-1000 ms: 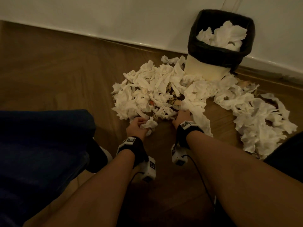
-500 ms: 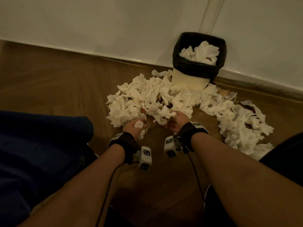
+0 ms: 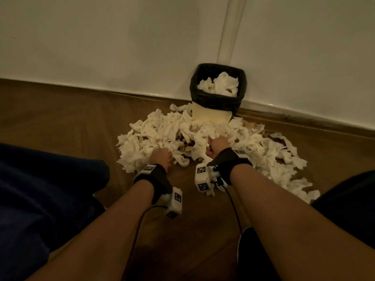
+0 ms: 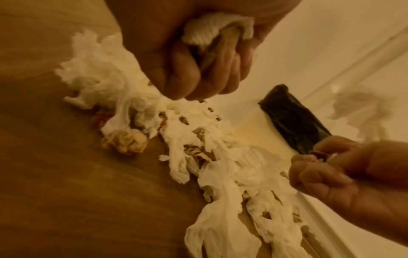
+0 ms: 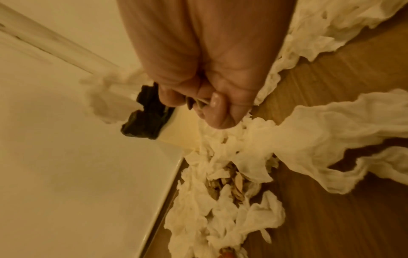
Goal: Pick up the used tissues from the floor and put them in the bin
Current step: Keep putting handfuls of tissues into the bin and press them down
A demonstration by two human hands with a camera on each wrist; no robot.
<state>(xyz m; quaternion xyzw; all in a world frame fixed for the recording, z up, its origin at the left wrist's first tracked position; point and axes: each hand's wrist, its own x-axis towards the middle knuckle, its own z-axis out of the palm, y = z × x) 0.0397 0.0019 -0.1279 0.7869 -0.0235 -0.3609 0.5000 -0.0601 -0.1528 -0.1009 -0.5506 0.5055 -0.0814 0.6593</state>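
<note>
The left hand (image 3: 161,157) is fisting a wad of white tissue (image 4: 212,28) at the near edge of the pile of tissues (image 3: 162,134) on the floor (image 3: 60,118), probably gathering a handful before any carry. The right hand (image 3: 217,147) is curling tight over the middle of the pile, pinching something thin and dark that I cannot identify. The bin (image 3: 218,102) is standing against the wall (image 3: 121,47) at the pile's far edge, already holding tissues, so each load should need only a short reach.
</note>
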